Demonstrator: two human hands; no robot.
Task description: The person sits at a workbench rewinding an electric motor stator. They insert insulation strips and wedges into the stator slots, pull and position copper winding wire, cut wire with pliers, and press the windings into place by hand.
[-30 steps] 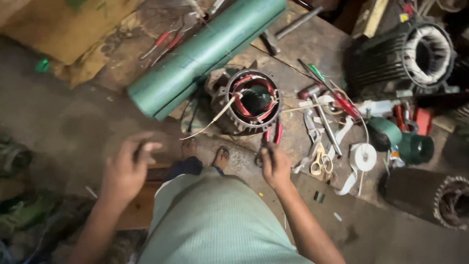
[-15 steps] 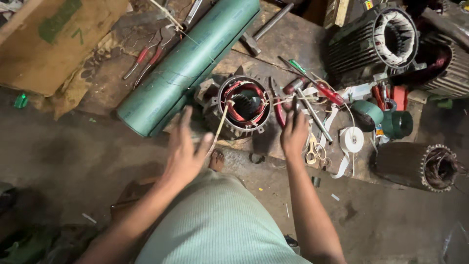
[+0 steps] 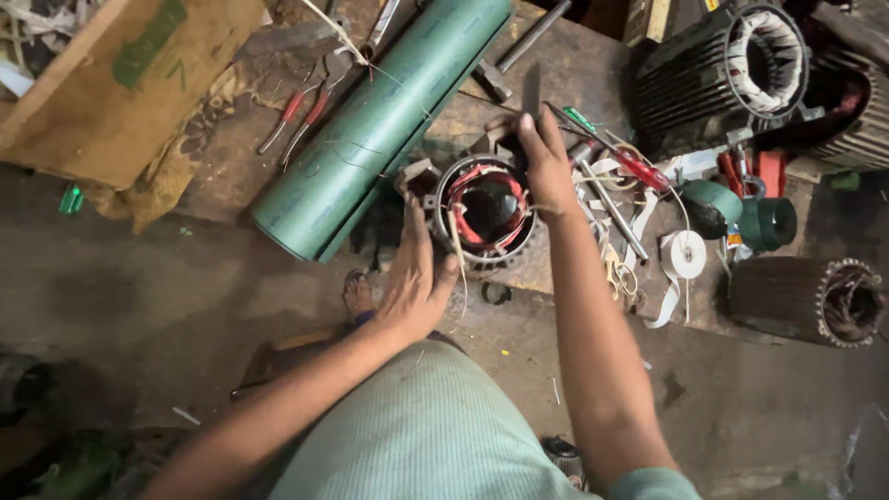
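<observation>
A small motor stator (image 3: 484, 211) with red and copper windings stands on the workbench, opening upward. My left hand (image 3: 414, 278) rests against its near left side, fingers spread on the casing. My right hand (image 3: 544, 159) reaches over its far right rim and grips a thin flat dark tool (image 3: 532, 91) that points away from me. Pale lead wires hang from the stator toward my left hand.
A long green roll (image 3: 381, 120) lies left of the stator, with red-handled pliers (image 3: 306, 109) beyond it. Screwdrivers (image 3: 622, 165), white tape (image 3: 686, 252), a green cup (image 3: 765, 222) and larger ribbed motor housings (image 3: 732, 69) crowd the right. A cardboard box (image 3: 111, 83) sits far left.
Both hands moved forward from my lap to the stator. The left now rests on its side; the right has gone past the rim and taken hold of the flat tool.
</observation>
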